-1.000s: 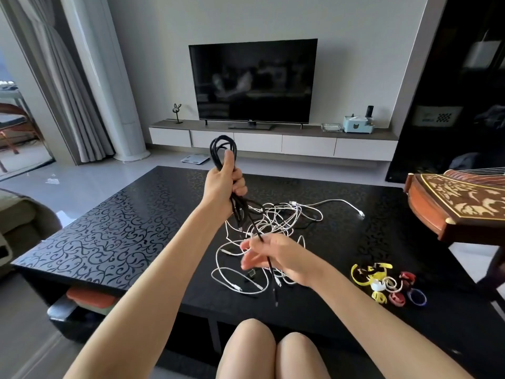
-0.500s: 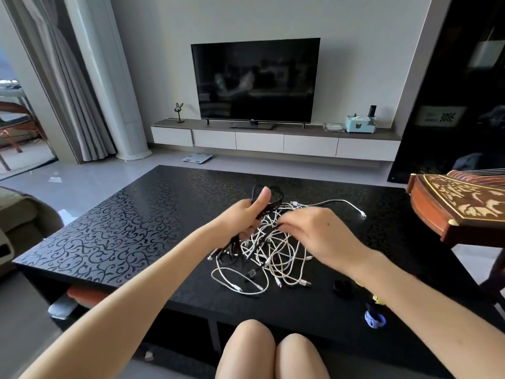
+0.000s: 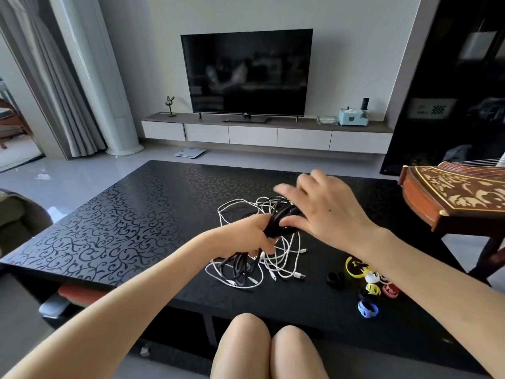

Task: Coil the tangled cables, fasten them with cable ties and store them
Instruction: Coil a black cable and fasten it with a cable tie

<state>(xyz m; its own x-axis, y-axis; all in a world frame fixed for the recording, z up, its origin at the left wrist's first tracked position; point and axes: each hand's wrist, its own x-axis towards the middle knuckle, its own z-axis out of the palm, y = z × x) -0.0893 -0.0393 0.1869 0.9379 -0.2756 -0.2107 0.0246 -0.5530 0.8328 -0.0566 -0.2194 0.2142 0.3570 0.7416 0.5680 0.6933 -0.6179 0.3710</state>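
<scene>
Tangle of thin white cables [image 3: 285, 265] on glossy surface [image 3: 123, 228]; my left hand [image 3: 246, 236] clenches a thick black bundle [image 3: 287, 213]; my right hand [image 3: 328, 212], fingers spread, touches it; looped ties [image 3: 370, 288] near front edge.

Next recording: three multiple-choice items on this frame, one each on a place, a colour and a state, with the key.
1. Where on the table do the cable ties lie?
A. far left corner
B. near the front edge, on the right
C. in the middle

2. What colour is the cable bundle that the left hand grips?
A. white
B. black
C. red

3. How is the right hand?
A. open, fingers spread
B. pinching a tie
C. flat on the table

Key: 1 B, beside the right forearm; 2 B, dark loops run through the fist; 3 A, straight fingers over the bundle.
</scene>
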